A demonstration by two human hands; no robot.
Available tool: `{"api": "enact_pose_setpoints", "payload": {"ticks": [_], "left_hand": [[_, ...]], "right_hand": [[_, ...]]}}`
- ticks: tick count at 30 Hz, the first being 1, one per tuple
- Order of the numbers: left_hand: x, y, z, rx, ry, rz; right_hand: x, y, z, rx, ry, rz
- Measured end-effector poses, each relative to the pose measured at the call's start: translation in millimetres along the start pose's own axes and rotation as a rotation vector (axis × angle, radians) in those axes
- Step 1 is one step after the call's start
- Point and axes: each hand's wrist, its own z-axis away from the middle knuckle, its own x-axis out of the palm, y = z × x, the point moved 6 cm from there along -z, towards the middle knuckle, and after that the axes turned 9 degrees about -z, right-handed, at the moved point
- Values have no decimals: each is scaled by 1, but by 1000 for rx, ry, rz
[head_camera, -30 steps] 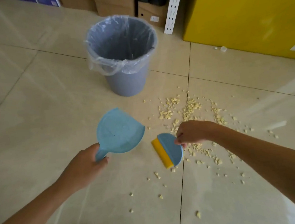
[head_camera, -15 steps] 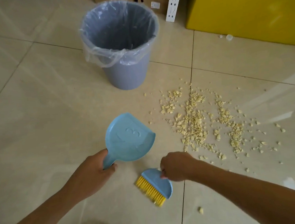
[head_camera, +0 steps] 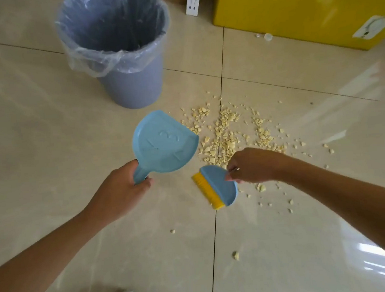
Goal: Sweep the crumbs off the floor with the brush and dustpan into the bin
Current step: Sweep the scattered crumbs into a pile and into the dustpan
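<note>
Your left hand [head_camera: 119,188] gripped the dustpan [head_camera: 163,143] handle while your right hand [head_camera: 250,165] pinched the brush [head_camera: 217,186] beside the crumbs [head_camera: 223,138].

Bin [head_camera: 120,57] behind dustpan [head_camera: 164,145], crumbs [head_camera: 223,138] right of dustpan, brush [head_camera: 217,185] before crumbs

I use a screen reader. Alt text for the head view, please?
Left hand holds a blue dustpan and right hand a yellow-bristled brush, beside crumbs scattered on the tiled floor. A lined bin stands behind.
</note>
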Motion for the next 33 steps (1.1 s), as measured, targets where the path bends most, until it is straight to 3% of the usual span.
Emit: {"api": "enact_pose_setpoints", "payload": {"ticks": [4, 8, 16, 20, 27, 33], "left_hand": [[8, 1, 4, 1, -7, -6], [12, 2, 12, 57, -60, -72], [17, -17, 25, 19, -122, -181], [22, -20, 29, 46, -150, -225], [43, -17, 44, 127, -287, -326], [38, -21, 46, 142, -277, -418]], "right_hand": [[73, -74, 22, -182, -88, -38], [123, -108, 9, -180, -145, 80], [28, -11, -24, 82, 113, 135], [-9, 24, -28, 118, 164, 70], [-19, 26, 21, 17, 29, -10], [71, -5, 43, -83, -202, 77]]}}
